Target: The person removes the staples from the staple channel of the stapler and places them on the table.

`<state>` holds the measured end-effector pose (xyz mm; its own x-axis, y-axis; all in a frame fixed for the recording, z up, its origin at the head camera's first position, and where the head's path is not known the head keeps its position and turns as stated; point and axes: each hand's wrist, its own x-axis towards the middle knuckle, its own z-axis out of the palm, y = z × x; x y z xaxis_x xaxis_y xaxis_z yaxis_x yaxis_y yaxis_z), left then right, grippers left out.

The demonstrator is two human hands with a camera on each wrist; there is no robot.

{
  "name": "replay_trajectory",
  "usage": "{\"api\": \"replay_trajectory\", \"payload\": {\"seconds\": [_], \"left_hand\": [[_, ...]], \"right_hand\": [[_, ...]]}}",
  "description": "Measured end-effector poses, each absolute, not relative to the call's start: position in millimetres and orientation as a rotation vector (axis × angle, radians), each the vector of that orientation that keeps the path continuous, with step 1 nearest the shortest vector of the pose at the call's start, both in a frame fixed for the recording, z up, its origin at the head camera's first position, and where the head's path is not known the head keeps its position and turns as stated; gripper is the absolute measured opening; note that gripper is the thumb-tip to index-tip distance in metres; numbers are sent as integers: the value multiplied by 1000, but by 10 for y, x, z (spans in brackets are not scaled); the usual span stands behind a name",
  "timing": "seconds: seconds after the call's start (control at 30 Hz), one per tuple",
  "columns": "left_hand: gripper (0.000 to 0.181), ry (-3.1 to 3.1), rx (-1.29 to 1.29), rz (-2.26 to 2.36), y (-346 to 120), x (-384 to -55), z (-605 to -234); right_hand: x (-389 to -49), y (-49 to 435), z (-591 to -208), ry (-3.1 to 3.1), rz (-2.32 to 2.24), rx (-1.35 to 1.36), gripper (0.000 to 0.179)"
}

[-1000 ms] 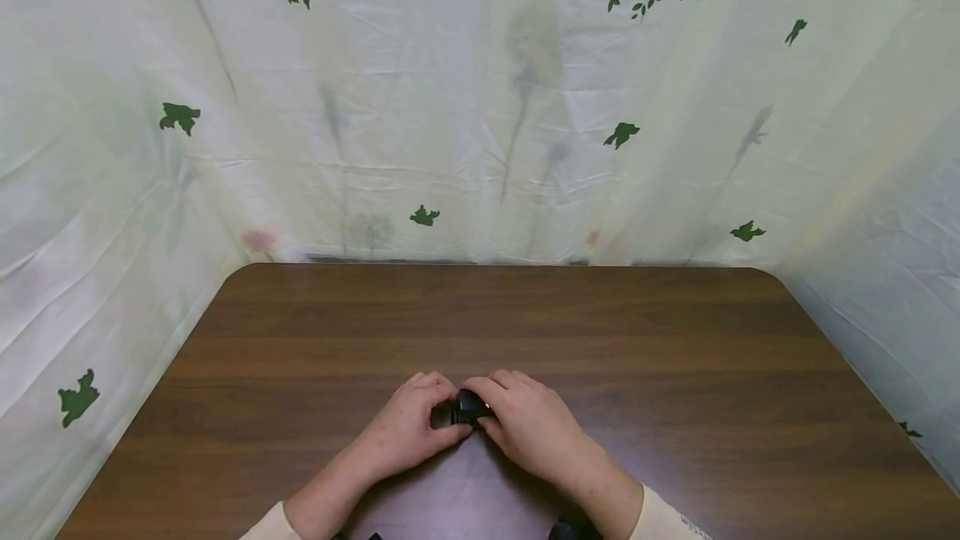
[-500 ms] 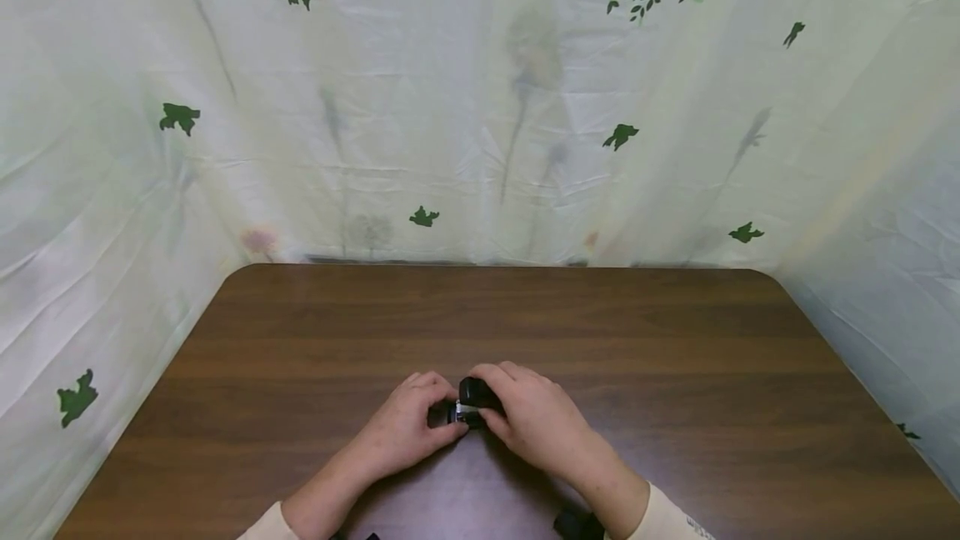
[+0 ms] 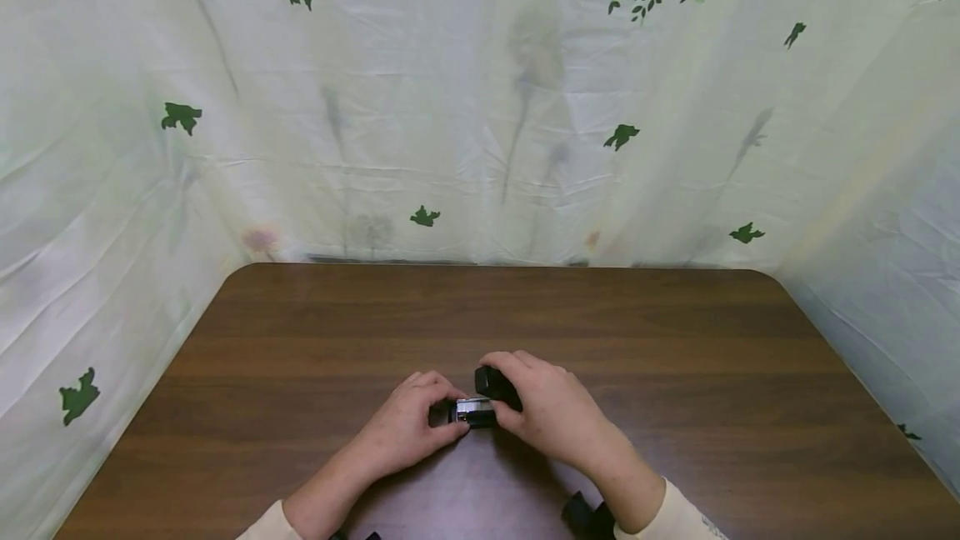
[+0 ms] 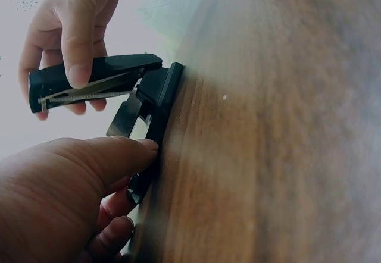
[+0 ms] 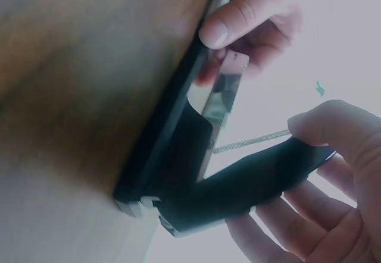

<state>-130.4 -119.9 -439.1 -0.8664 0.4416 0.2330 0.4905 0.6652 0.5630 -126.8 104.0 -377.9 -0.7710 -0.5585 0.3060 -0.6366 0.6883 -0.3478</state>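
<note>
A black stapler (image 3: 477, 413) lies on the table between both hands, its top cover (image 5: 256, 177) swung up from the base. My left hand (image 3: 408, 419) pinches the front end of the base (image 4: 158, 117) between thumb and fingers, low over the table. With thumb on one side and fingers on the other, my right hand (image 3: 555, 415) grips the raised top cover. The right wrist view shows the metal staple channel (image 5: 225, 93) laid bare and a thin coil spring (image 5: 250, 141) stretched from it to the cover. The hinge end stays joined.
The brown wooden table (image 3: 300, 340) reaches back to a pale curtain (image 3: 465, 107) with leaf and bird prints, which also hangs at both sides. A black wrist device (image 3: 588, 515) shows beside the right sleeve (image 3: 663, 515).
My right hand has raised the stapler's top cover and drawn it back to the right, baring the metal channel. The left hand has stayed in place on the base.
</note>
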Motion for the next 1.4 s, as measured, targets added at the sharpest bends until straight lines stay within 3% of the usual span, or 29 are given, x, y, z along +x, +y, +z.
{"api": "replay_trajectory", "payload": {"seconds": [1.4], "left_hand": [[28, -2803, -787, -946, -1193, -1302, -4403]], "right_hand": [[-1357, 1440, -3466, -2984, 942, 798, 32]]}}
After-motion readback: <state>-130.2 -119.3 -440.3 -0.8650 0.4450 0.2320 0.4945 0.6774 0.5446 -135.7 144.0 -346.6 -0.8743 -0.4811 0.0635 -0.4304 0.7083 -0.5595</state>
